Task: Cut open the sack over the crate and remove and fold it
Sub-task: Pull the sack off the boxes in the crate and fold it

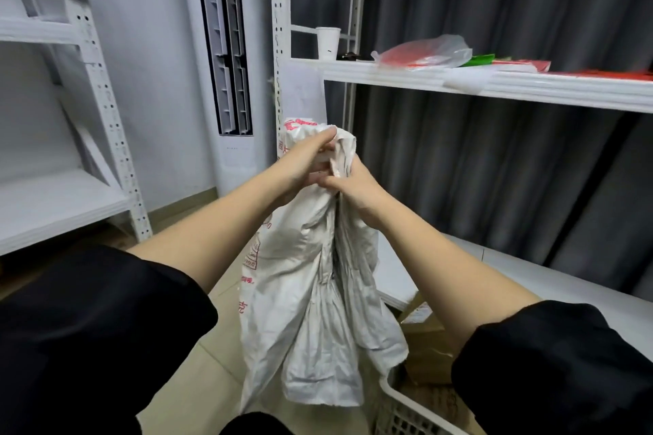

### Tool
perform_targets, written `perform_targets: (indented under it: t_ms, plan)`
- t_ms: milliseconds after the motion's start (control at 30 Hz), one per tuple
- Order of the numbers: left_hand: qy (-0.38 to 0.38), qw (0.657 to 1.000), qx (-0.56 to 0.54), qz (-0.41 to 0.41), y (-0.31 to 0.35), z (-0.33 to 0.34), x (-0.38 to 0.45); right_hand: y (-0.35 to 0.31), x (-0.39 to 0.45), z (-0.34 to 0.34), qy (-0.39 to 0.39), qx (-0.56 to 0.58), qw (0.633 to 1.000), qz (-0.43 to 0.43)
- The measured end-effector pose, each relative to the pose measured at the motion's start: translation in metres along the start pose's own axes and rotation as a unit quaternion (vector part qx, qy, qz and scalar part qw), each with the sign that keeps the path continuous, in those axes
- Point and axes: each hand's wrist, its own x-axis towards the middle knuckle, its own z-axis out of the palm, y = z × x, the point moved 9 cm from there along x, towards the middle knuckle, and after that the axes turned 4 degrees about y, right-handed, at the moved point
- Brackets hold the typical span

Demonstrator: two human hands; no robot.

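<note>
A crumpled white woven sack [311, 297] with red print hangs in front of me, held up at chest height. My left hand [304, 161] grips its bunched top edge from the left. My right hand [357, 187] is closed on the same bunched cloth just below and to the right, touching the left hand. The sack's lower end dangles free above the floor. The white plastic crate [406, 406] shows at the lower right, with cardboard boxes [424, 346] in it.
White metal shelves stand on the left [60, 201] and right [494, 85]. On the right shelf are a paper cup [328, 42], a plastic bag [424, 53] and red and green sheets. A tall air conditioner [226, 63] and dark curtains [494, 169] lie behind.
</note>
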Motion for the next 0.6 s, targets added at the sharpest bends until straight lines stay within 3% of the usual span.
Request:
perform_targets:
  t_ms: [67,133,167,233,300,333,433,600]
  plan:
    - [-0.045,0.999,0.007,0.025,0.006,0.006,-0.004,-0.004,-0.001,-0.02,0.083,0.003,0.997,0.002]
    - [-0.068,0.991,0.099,0.065,0.008,0.004,-0.005,-0.007,0.0,-0.043,0.158,0.0,0.987,-0.003]
    - [-0.035,0.984,0.145,0.101,0.01,-0.007,-0.003,-0.011,-0.001,-0.055,0.19,-0.003,0.982,-0.011]
    - [0.115,0.963,0.197,0.143,0.012,-0.051,0.006,-0.016,-0.002,-0.078,0.246,0.01,0.969,-0.023]
    - [0.227,0.946,0.213,0.094,-0.002,-0.096,0.009,-0.019,-0.007,-0.097,0.277,0.057,0.959,-0.007]
    - [0.22,0.95,0.216,0.05,-0.013,-0.107,0.011,-0.021,-0.01,-0.104,0.283,0.086,0.955,0.003]
    - [0.095,0.979,0.181,-0.013,-0.03,-0.1,0.018,-0.023,-0.013,-0.119,0.265,0.149,0.953,0.011]
    - [0.031,0.998,0.016,0.052,-0.005,-0.076,0.024,-0.008,-0.022,-0.124,0.217,0.174,0.958,0.063]
